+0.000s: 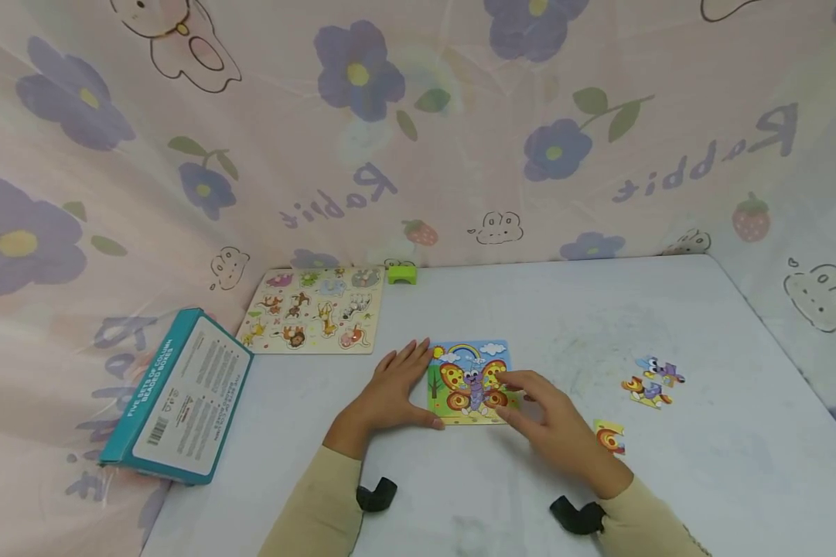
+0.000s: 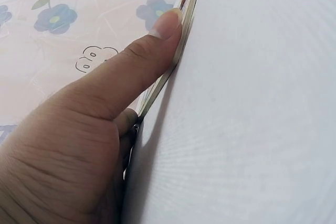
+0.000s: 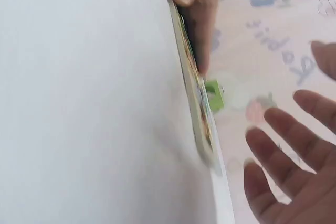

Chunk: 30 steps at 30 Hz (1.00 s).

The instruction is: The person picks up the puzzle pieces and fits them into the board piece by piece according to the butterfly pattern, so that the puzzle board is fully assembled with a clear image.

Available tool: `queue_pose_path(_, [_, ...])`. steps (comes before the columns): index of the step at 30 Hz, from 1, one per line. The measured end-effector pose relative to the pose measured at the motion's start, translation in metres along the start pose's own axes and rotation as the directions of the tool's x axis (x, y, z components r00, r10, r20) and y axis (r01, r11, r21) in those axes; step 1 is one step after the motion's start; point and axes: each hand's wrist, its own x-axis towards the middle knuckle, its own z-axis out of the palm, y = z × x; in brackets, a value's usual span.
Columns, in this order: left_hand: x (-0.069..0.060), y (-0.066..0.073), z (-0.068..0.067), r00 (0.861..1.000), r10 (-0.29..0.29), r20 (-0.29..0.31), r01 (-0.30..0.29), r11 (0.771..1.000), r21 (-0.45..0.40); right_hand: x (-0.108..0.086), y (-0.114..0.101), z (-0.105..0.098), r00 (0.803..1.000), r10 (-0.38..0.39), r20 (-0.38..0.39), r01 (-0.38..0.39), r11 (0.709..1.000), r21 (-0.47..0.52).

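A butterfly jigsaw puzzle point(image 1: 469, 391) lies flat in its square board, with a rainbow and clouds along its top. My left hand point(image 1: 393, 398) rests at the board's left side with fingers extended; its thumb point(image 2: 149, 45) touches the near edge. Over the right part of the puzzle hovers my right hand point(image 1: 553, 429), its fingers point(image 3: 283, 140) spread and holding nothing in the right wrist view. To the right of that hand lie loose jigsaw pieces: one yellow and orange piece point(image 1: 607, 438) close to the wrist, and a small group of colourful pieces point(image 1: 646, 392) farther out.
An animal puzzle board point(image 1: 313, 313) lies at the back left, with a green block point(image 1: 401, 275) beside it. A teal and white box point(image 1: 181, 398) leans at the table's left edge. Patterned cloth point(image 1: 473, 170) hangs behind the white table point(image 1: 738, 464).
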Motion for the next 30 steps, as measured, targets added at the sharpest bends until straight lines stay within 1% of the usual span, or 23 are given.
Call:
queue_pose_path(4, [0.0,0.0,0.0,1.0,0.005,-0.003,-0.005,1.0,-0.005,-0.012,0.009,-0.022,0.997,0.069,-0.015,-0.067,0.991,0.112])
queue_pose_path(8, [-0.001,-0.001,0.0,1.0,0.006,-0.009,-0.006,1.0,-0.011,-0.024,0.016,-0.046,0.993,0.116,-0.011,-0.108,0.957,0.268])
queue_pose_path(10, [-0.001,-0.001,0.0,1.0,0.004,-0.008,-0.004,1.0,-0.009,-0.029,0.019,-0.057,0.991,0.132,-0.005,-0.123,0.938,0.323])
queue_pose_path(14, [-0.001,0.0,-0.001,1.0,0.0,-0.004,0.0,1.0,-0.004,-0.041,0.026,-0.077,0.988,0.152,0.014,-0.146,0.914,0.38])
queue_pose_path(18, [-0.001,0.0,0.0,1.0,0.0,-0.005,0.0,1.0,-0.006,-0.052,0.033,-0.092,0.992,0.122,0.023,-0.121,0.9,0.419])
queue_pose_path(21, [-0.001,-0.001,0.0,1.0,0.003,-0.006,-0.003,1.0,-0.01,-0.059,0.036,-0.1,0.995,0.101,0.012,-0.096,0.898,0.429])
queue_pose_path(23, [-0.001,-0.001,0.0,1.0,0.002,-0.005,-0.002,1.0,-0.009,-0.064,0.038,-0.104,0.995,0.096,0.004,-0.089,0.905,0.417])
queue_pose_path(24, [-0.001,-0.001,0.0,1.0,0.001,-0.005,-0.001,1.0,-0.01,-0.067,0.04,-0.105,0.995,0.096,-0.002,-0.087,0.913,0.398])
queue_pose_path(26, [0.0,-0.001,0.0,1.0,0.001,-0.005,-0.001,1.0,-0.011,-0.073,0.042,-0.107,0.994,0.105,-0.013,-0.095,0.935,0.342])
queue_pose_path(28, [0.0,-0.001,0.0,1.0,0.001,-0.006,-0.001,1.0,-0.011,-0.078,0.045,-0.108,0.993,0.115,-0.023,-0.106,0.962,0.254])
queue_pose_path(30, [0.0,-0.001,0.0,1.0,0.003,-0.007,-0.003,1.0,-0.011,-0.084,0.047,-0.107,0.989,0.148,-0.03,-0.141,0.978,0.154])
